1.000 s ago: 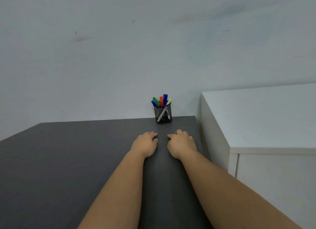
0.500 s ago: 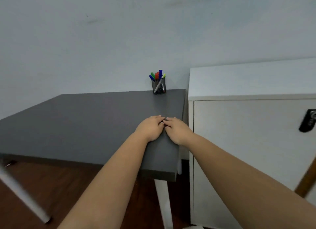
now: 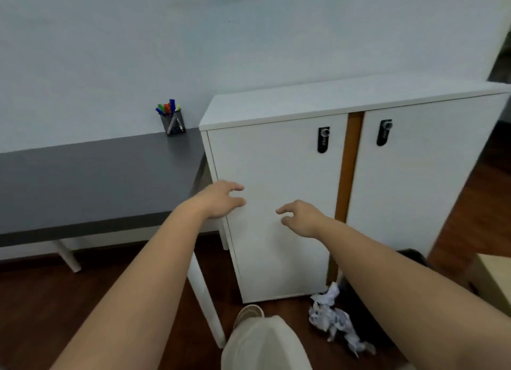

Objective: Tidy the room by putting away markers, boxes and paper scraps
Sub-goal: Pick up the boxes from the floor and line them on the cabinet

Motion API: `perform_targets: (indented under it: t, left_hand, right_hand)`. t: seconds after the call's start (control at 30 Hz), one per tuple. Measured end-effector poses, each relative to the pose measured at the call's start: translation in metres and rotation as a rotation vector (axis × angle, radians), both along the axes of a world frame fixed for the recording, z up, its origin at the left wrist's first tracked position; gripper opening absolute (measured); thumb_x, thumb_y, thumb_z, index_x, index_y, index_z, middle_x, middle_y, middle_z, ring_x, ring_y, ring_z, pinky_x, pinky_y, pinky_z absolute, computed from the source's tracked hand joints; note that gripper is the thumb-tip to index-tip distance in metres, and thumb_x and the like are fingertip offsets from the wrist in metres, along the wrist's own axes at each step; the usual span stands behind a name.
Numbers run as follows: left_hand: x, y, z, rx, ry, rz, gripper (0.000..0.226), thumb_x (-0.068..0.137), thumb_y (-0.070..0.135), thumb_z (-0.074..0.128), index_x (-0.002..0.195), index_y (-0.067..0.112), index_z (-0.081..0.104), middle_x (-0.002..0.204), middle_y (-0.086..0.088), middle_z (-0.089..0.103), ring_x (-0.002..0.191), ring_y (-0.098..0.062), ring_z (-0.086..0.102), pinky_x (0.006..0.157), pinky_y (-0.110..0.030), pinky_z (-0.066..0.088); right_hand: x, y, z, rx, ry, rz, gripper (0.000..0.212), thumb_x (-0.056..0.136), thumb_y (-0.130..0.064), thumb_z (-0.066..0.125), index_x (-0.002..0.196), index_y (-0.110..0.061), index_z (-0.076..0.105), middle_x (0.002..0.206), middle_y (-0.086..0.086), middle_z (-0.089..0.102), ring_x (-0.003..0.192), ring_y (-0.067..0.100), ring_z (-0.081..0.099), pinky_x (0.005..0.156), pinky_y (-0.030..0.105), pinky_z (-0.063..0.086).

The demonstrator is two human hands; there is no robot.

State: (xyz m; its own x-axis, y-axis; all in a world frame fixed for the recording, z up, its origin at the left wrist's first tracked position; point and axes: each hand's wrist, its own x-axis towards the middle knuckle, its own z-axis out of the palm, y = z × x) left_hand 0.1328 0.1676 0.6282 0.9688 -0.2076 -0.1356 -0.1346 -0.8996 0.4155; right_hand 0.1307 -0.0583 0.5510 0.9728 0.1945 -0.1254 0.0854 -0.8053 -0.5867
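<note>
Head view: hands [image 3: 258, 208] spread, empty before cabinet [image 3: 276, 203]; probably next, stooping for paper scraps [image 3: 334, 321] at cabinet's foot.

Grey desk [image 3: 83, 181] bears marker cup [image 3: 173, 123]; floor [image 3: 41, 300], paper scraps [image 3: 334, 318].
</note>
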Motion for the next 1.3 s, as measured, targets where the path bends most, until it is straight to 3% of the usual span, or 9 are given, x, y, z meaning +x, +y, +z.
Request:
perform_targets:
  t: [0.07, 0.23, 0.4, 0.6, 0.77, 1.0, 1.13, 1.3]
  left_hand:
    - [-0.010, -0.037, -0.002, -0.053, 0.027, -0.059, 0.052, 0.093, 0.045, 0.055, 0.142, 0.033, 0.044, 0.154, 0.001, 0.034, 0.139, -0.022, 0.037, 0.115, -0.039, 0.028]
    - [-0.045, -0.143, -0.024, -0.051, 0.145, -0.238, 0.050, 0.093, 0.042, 0.056, 0.141, 0.031, 0.045, 0.146, 0.001, 0.046, 0.131, -0.019, 0.046, 0.110, -0.035, 0.035]
    - [-0.091, -0.240, -0.062, -0.048, 0.258, -0.465, 0.046, 0.095, 0.037, 0.055, 0.139, 0.024, 0.049, 0.138, -0.002, 0.053, 0.125, -0.019, 0.050, 0.105, -0.030, 0.038]
    - [-0.155, -0.334, -0.106, -0.248, 0.307, -0.625, 0.033, 0.096, 0.032, 0.055, 0.128, 0.027, 0.058, 0.110, 0.004, 0.064, 0.100, -0.011, 0.060, 0.082, -0.022, 0.046]
    - [-0.193, -0.398, -0.130, -0.411, 0.363, -0.615, 0.025, 0.094, 0.027, 0.057, 0.118, 0.027, 0.064, 0.107, 0.006, 0.065, 0.095, -0.004, 0.058, 0.076, -0.017, 0.042]
    - [-0.234, -0.488, -0.158, -0.364, 0.451, -0.702, 0.023, 0.094, 0.030, 0.052, 0.113, 0.033, 0.064, 0.117, 0.007, 0.061, 0.110, -0.015, 0.056, 0.094, -0.031, 0.046]
    - [-0.256, -0.537, -0.174, -0.320, 0.501, -0.766, 0.024, 0.096, 0.025, 0.051, 0.116, 0.026, 0.063, 0.106, 0.004, 0.062, 0.097, -0.016, 0.058, 0.079, -0.028, 0.045]
    - [-0.271, -0.586, -0.204, -0.258, 0.572, -0.791, 0.028, 0.094, 0.022, 0.057, 0.122, 0.022, 0.062, 0.114, 0.006, 0.059, 0.104, -0.013, 0.054, 0.092, -0.028, 0.044]
  right_hand:
    - [-0.026, -0.041, -0.006, -0.026, 0.066, -0.066, 0.038, 0.096, -0.026, 0.049, 0.133, -0.025, 0.057, 0.148, 0.003, 0.045, 0.134, 0.023, 0.044, 0.107, 0.030, 0.035]
    - [-0.102, -0.141, -0.020, -0.051, 0.192, -0.265, 0.041, 0.094, -0.030, 0.053, 0.134, -0.023, 0.056, 0.145, 0.002, 0.049, 0.134, 0.023, 0.044, 0.110, 0.031, 0.034]
    - [-0.190, -0.229, -0.036, 0.002, 0.242, -0.488, 0.038, 0.095, -0.026, 0.053, 0.132, -0.019, 0.058, 0.140, 0.003, 0.053, 0.127, 0.023, 0.050, 0.096, 0.024, 0.039]
    - [-0.286, -0.304, -0.052, 0.007, 0.230, -0.750, 0.035, 0.096, -0.024, 0.048, 0.127, -0.020, 0.062, 0.139, 0.003, 0.055, 0.126, 0.024, 0.052, 0.102, 0.029, 0.041]
    - [-0.342, -0.361, -0.056, 0.065, 0.182, -0.967, 0.032, 0.091, -0.022, 0.051, 0.120, -0.024, 0.065, 0.136, 0.005, 0.056, 0.124, 0.025, 0.052, 0.100, 0.030, 0.041]
    - [-0.416, -0.421, -0.098, 0.266, 0.158, -1.269, 0.034, 0.092, -0.017, 0.050, 0.123, -0.019, 0.064, 0.132, 0.008, 0.058, 0.120, 0.028, 0.054, 0.092, 0.031, 0.044]
    - [-0.449, -0.449, -0.132, 0.365, 0.149, -1.440, 0.032, 0.091, -0.016, 0.051, 0.120, -0.020, 0.065, 0.123, 0.005, 0.061, 0.100, 0.021, 0.055, 0.082, 0.027, 0.043]
    - [-0.469, -0.478, -0.179, 0.495, 0.166, -1.649, 0.031, 0.086, -0.018, 0.054, 0.116, -0.019, 0.064, 0.116, 0.007, 0.064, 0.100, 0.028, 0.060, 0.084, 0.030, 0.046]
